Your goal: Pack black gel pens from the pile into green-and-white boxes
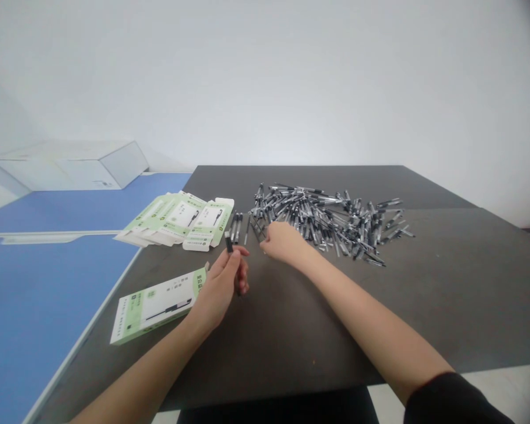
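Note:
My left hand (223,282) is closed round a black-capped pen (228,241), whose end sticks up above the thumb; whether more pens are in the grip is hidden. My right hand (285,242) is closed at the left edge of a large heap of pens (309,218), its fingertips pinching at a dark pen (258,227). A few separate pens (236,227) lie side by side just beyond my left hand. Under my left wrist lies a green and white pen box (159,306), partly covered by the hand.
Flattened green and white pen cartons (176,218) lie overlapping at the table's left side. The dark table (446,282) meets a blue surface (35,294) on the left. A white carton (70,168) stands at the back left, against the wall.

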### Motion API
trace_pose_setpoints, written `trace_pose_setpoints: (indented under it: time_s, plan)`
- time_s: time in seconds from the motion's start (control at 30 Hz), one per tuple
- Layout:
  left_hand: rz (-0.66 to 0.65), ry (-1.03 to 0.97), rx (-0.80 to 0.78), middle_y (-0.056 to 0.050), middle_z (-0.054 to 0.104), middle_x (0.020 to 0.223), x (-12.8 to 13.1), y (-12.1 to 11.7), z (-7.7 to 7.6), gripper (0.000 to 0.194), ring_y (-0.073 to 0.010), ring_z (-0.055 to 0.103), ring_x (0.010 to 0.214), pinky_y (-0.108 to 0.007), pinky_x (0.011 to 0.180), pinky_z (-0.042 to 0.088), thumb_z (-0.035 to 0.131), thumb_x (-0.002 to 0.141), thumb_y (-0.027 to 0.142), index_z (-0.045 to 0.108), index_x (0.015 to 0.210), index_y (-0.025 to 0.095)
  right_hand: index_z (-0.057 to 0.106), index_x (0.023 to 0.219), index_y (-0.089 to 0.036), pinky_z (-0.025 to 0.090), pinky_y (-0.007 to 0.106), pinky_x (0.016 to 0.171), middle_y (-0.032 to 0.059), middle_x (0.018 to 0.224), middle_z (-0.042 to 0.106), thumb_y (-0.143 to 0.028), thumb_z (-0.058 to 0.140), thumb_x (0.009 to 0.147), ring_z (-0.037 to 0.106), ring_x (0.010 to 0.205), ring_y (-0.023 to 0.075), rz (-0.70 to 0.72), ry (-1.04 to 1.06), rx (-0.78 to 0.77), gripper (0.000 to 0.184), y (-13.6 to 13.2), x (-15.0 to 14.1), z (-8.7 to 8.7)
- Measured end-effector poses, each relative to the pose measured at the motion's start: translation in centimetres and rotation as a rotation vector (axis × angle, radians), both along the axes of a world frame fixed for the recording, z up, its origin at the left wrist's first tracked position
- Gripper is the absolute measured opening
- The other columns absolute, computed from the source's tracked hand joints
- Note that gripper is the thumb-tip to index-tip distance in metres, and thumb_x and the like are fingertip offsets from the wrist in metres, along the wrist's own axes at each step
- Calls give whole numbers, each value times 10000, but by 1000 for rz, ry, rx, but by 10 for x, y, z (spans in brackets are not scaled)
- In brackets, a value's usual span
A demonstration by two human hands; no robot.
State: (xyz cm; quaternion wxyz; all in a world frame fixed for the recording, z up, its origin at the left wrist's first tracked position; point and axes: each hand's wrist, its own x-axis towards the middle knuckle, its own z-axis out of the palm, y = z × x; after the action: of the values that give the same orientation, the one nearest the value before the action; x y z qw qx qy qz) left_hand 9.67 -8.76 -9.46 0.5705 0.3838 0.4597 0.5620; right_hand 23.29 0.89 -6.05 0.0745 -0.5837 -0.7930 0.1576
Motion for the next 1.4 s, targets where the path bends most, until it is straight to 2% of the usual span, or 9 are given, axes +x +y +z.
trace_pose_setpoints:
  time_s: [0.07,0.17,0.23,0.33,0.57,0.77,1.13,1.27,1.4]
  plan:
    - [-51,35,8,81,442,583,2,-2,-2,286,-80,394,458,-200,445,367,665,864,478,595,915,206,713,853,-128,532,257,721,125,857,769,-232,553,875,732,817,198,56,137,12,192,-6,16,10]
    - [-113,106,29,75,428,580,3,-5,-6,287,-85,377,465,-207,439,323,682,860,472,621,900,194,608,786,-165,472,210,551,30,699,713,-272,507,910,629,561,110,150,648,-40,192,-18,34,24]
    - [-150,219,83,61,429,609,2,-7,-10,288,-97,387,502,-218,460,317,630,900,481,640,923,194,573,789,-174,460,211,522,9,683,695,-292,541,902,586,512,94,215,987,-88,166,-27,41,30]
    - [-195,419,163,44,433,660,0,-10,-14,307,-118,411,567,-242,519,342,517,965,488,644,981,209,581,825,-177,475,219,546,0,698,685,-283,579,890,588,542,93,294,1160,-102,125,-40,42,35]
    - [-241,574,198,41,433,689,-1,-11,-12,327,-132,426,629,-268,587,348,426,1001,480,605,999,206,586,834,-168,463,231,572,4,715,658,-191,555,869,580,600,104,354,1087,-84,52,-47,33,32]
    - [-251,606,198,42,436,709,-2,-12,-9,317,-134,433,658,-273,616,346,410,1010,470,587,1003,208,588,838,-167,408,258,555,8,698,617,-241,526,888,533,597,124,341,979,-46,109,-49,35,31]
    - [-245,620,205,43,444,702,-1,-13,-3,299,-135,431,648,-270,607,345,412,1010,441,589,980,202,603,869,-166,423,251,582,-5,702,605,-238,524,914,529,613,115,387,935,-44,116,-50,37,29]
    - [-249,596,218,44,444,694,0,-13,-2,290,-133,426,639,-270,601,345,420,1006,424,595,962,197,615,863,-164,441,253,622,-2,714,618,-242,543,916,566,663,123,434,867,-92,119,-52,37,30]
    - [-259,524,208,52,430,673,1,-13,-3,282,-122,405,608,-260,575,336,433,1003,423,588,945,196,641,966,-152,441,252,621,-9,720,618,-206,547,907,556,645,116,435,828,-106,123,-57,37,34]
